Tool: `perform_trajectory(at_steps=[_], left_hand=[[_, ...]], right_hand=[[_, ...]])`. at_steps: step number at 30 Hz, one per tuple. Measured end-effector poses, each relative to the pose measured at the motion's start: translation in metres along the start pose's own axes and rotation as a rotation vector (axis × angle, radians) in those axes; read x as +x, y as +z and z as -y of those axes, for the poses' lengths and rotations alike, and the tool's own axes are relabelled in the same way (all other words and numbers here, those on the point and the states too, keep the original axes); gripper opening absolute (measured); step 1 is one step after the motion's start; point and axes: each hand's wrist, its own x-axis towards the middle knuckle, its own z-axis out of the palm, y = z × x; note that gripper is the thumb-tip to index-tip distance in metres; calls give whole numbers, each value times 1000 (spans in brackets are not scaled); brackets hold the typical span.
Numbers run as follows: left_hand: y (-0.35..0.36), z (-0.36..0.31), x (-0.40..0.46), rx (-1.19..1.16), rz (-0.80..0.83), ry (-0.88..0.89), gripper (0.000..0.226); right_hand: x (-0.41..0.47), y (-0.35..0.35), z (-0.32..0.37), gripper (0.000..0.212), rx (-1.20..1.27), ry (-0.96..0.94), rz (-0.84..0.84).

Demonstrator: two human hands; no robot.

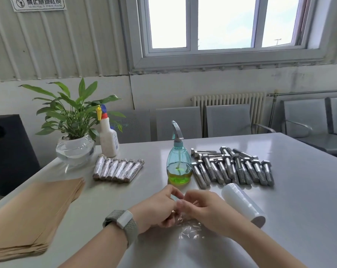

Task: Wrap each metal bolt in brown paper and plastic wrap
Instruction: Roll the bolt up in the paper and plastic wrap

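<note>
head view: seven wrapped bolts (119, 170) lined up far left on tabletop (299, 190). roughly twenty bare bolts (232, 167) right, count unsure. left hand (159, 206), right hand (206, 208) both curled, pinching plastic wrap (190, 230) round current piece. one film roll (243, 204), one brown paper stack (34, 215). most left.

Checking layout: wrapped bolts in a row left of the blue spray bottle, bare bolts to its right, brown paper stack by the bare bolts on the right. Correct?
One thing is off. The brown paper stack lies on the table's left side, nearer the wrapped bolts, not by the bare bolts. The head view shows it. The rest holds: wrapped bolts left of the blue spray bottle, bare bolts to its right.
</note>
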Motion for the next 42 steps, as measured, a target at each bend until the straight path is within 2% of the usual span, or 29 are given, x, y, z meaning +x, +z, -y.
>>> perform_trajectory(at_steps=[1, 4, 8, 11, 14, 16, 19, 21, 23, 27, 30, 35, 37, 39, 41, 42], left_hand=[[0, 0, 0, 23, 2, 2, 23], [-2, 3, 1, 54, -19, 7, 25], [-2, 3, 1, -48, -85, 9, 29], [-2, 1, -5, -90, -129, 36, 22], [-10, 4, -18, -125, -211, 143, 14], [-23, 12, -30, 36, -312, 287, 18], [-43, 27, -50, 711, -397, 426, 19], [-47, 36, -57, 957, -371, 462, 17], [-47, 42, -56, 986, -348, 509, 16], [-43, 46, -50, 973, -410, 583, 18], [-40, 49, -49, 980, -446, 587, 22], [-35, 50, -49, 1066, -494, 537, 27], [-36, 51, -51, 984, -457, 513, 24], [-42, 50, -57, 625, -451, 499, 12], [-55, 53, -64, 225, -484, 429, 9], [-63, 56, -67, 135, -478, 379, 9]], right_hand=[[0, 2, -1, 18, -49, -12, -16], [1, 1, -8, 24, -198, -72, -41], [0, -2, -10, 9, -259, -142, -26], [-1, -1, -12, 12, -287, -169, -17], [0, 0, -14, 12, -297, -176, -24], [1, 0, -14, 12, -298, -176, -20], [1, -1, -15, 18, -290, -150, -11], [0, -2, -16, 26, -307, -137, -6], [-1, 0, -16, 28, -370, -168, 2], [-2, 0, -11, 28, -479, -268, 23], [-4, 2, -7, 33, -487, -291, 16], [-2, 14, -1, 29, -522, -264, -92], [0, 16, 0, 26, -522, -233, -100], [1, 17, -2, 24, -510, -217, -97], [2, 17, -3, 23, -502, -214, -96], [2, 17, -4, 23, -499, -214, -97]])
